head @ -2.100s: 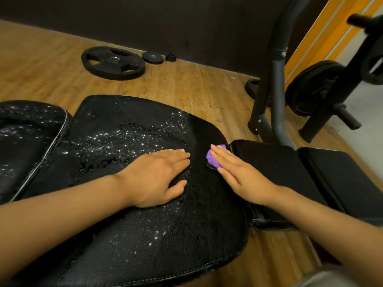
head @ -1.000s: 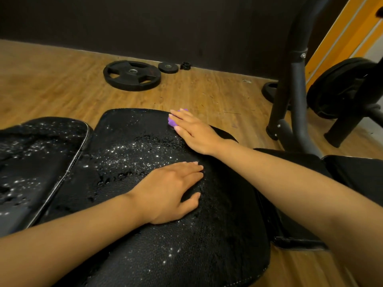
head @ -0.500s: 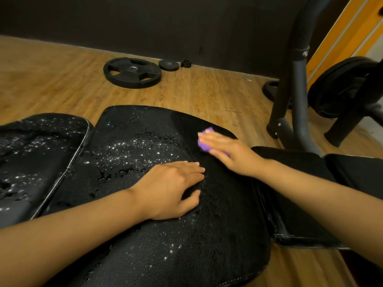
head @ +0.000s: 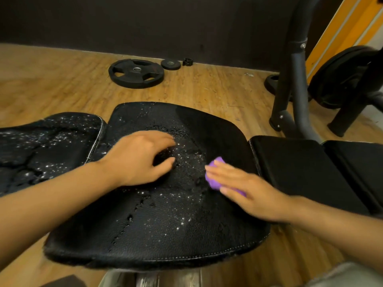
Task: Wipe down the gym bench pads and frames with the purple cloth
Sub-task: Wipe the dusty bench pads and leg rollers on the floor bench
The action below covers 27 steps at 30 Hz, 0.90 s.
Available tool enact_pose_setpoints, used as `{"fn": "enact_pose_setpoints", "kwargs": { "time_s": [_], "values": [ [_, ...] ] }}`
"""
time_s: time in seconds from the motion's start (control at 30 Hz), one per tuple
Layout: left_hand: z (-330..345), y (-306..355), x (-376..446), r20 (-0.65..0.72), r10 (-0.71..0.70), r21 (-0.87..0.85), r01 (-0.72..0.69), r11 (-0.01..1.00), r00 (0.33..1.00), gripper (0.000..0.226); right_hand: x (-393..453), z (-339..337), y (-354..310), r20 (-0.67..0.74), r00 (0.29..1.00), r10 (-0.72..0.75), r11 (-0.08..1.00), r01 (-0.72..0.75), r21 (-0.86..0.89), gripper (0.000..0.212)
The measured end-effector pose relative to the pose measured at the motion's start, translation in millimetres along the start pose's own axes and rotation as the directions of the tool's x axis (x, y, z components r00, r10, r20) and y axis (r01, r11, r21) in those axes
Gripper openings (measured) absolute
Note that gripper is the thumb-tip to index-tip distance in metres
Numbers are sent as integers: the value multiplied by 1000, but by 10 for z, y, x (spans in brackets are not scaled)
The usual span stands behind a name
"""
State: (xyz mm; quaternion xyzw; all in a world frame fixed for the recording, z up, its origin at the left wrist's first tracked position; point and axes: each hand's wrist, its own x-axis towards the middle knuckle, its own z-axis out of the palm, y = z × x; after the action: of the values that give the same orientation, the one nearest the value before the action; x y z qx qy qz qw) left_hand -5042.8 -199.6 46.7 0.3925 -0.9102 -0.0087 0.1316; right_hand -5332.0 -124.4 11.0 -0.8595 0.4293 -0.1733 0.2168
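Note:
A wide black leather bench pad [head: 165, 224] fills the middle, wet with droplets. A second wet black pad [head: 47, 139] adjoins it on the left. My right hand [head: 246, 191] presses the small purple cloth [head: 213, 179] flat on the right part of the wide pad, fingers straight over it. My left hand [head: 141, 158] is over the pad's middle, fingers loosely bent, thumb touching the leather, holding nothing. Most of the cloth is hidden under my right hand.
More black pads [head: 306, 170] lie to the right. A dark metal frame upright [head: 294, 83] stands behind them, with loaded weight plates [head: 339, 77] at the far right. A large weight plate [head: 135, 73] and a small one [head: 170, 64] lie on the wooden floor.
My right hand has slid the cloth from the pad's far edge back toward me along its right side. My left hand has shifted left and farther up the pad, its fingers now bent.

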Motion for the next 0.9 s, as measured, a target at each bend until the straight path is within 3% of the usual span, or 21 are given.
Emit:
{"fn": "enact_pose_setpoints", "kwargs": {
  "time_s": [0.1, 0.2, 0.3, 0.37, 0.43, 0.57, 0.67, 0.73, 0.8, 0.9],
  "values": [
    [40, -237, -243, 60, -89, 23, 87, 996, 994, 73, -135, 37, -134, 85, 993, -86, 995, 82, 54, 44],
    [120, -287, -355, 108, -89, 16, 87, 996, 990, 79, 161, -21, 96, 56, 994, -95, 995, 97, -36, 43],
    [127, -286, -369, 116, -92, 6, 92, 996, 989, 84, 633, -45, 437, -155, 982, 106, 991, -117, -69, 42],
    [130, -295, -368, 118, -99, -19, 102, 995, 988, 91, 882, 28, 478, -310, 910, 275, 952, -304, -48, 41],
    [136, -297, -367, 128, -99, -36, 104, 994, 987, 89, 924, 172, 279, -350, 880, 321, 931, -362, -56, 43],
    [142, -316, -366, 128, -104, -69, 114, 991, 986, 81, 247, 417, -484, -93, 995, -19, 997, 11, -82, 45],
    [161, -312, -384, 106, -106, -91, 115, 989, 989, 79, -204, 351, -750, 143, 961, -235, 972, 234, 29, 44],
    [176, -302, -393, 95, -113, -105, 122, 987, 989, 78, -180, 236, -674, 195, 942, -274, 960, 279, 5, 42],
    [177, -297, -396, 92, -120, -107, 130, 986, 988, 78, 12, 185, -417, 120, 978, -170, 979, 181, -90, 42],
    [173, -294, -391, 82, -124, -103, 132, 986, 989, 78, 351, 135, -12, -140, 979, 145, 984, -157, -83, 42]
  ]
}}
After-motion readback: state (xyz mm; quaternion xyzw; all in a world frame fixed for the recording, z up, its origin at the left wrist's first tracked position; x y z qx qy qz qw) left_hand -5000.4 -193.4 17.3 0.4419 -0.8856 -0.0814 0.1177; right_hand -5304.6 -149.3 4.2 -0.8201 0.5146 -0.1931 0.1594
